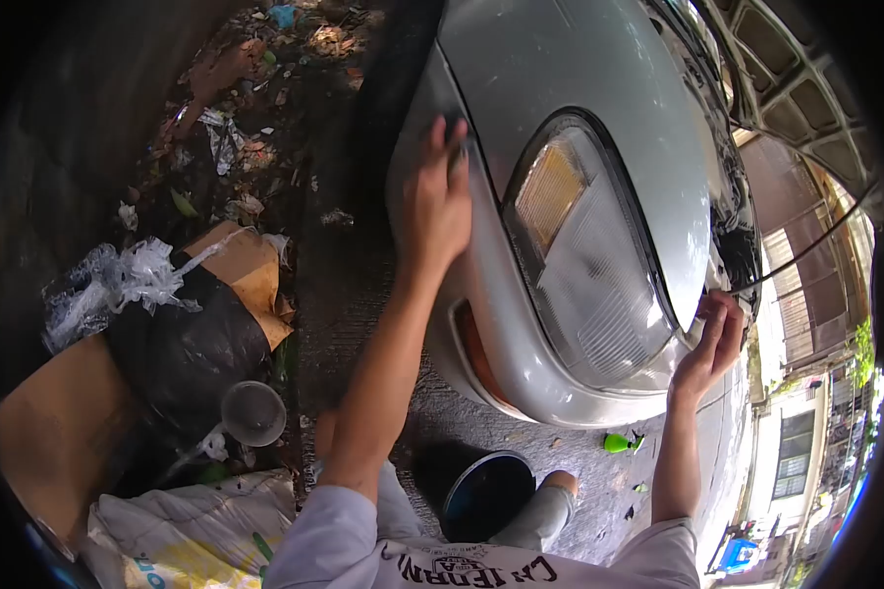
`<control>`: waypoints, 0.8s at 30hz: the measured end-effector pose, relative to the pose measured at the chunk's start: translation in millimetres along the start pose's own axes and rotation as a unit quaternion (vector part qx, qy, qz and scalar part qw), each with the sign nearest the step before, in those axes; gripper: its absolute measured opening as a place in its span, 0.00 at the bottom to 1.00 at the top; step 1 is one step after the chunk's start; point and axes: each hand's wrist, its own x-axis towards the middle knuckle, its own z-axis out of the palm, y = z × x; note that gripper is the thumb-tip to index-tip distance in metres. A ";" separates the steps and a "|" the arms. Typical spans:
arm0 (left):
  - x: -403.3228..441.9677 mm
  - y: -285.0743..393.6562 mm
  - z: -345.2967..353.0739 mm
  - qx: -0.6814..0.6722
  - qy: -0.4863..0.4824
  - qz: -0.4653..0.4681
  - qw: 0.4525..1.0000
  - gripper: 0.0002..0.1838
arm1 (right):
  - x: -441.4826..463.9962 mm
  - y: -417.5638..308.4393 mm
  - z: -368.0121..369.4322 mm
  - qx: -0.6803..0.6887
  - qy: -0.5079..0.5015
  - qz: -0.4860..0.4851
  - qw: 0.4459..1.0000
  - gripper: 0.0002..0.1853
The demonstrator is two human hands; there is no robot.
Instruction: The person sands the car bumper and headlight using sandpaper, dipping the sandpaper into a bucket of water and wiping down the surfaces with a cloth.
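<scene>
Bodywork of a silver car [648,137] fills the upper middle of the frame, its headlight [599,255] facing you at centre and its hood [796,88] raised at the upper right. Your left hand [438,201] is over the bumper [511,334], left of the headlight, with the index and middle fingers stretched toward the top of the frame and slightly parted. Something dark shows at their tips, but blur hides it, so you cannot tell whether they pinch anything. Your right hand [712,348], right of centre, is at the car's front edge, just beside the headlight's lower corner; its fingers are bent and close together, and what they grip, if anything, cannot be told.

Below the bumper, an orange marker lamp [479,353] sits left of centre, a dark bucket [488,491] stands between your legs, and a green bottle [617,444] lies on the ground. Bagged rubbish [187,334] and cardboard [59,422] crowd the left side.
</scene>
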 end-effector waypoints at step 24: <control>6.1 -16.4 -6.9 -0.134 -0.074 -0.099 0.983 0.33 | -3.1 -4.8 -3.2 0.096 0.002 0.026 0.995 0.09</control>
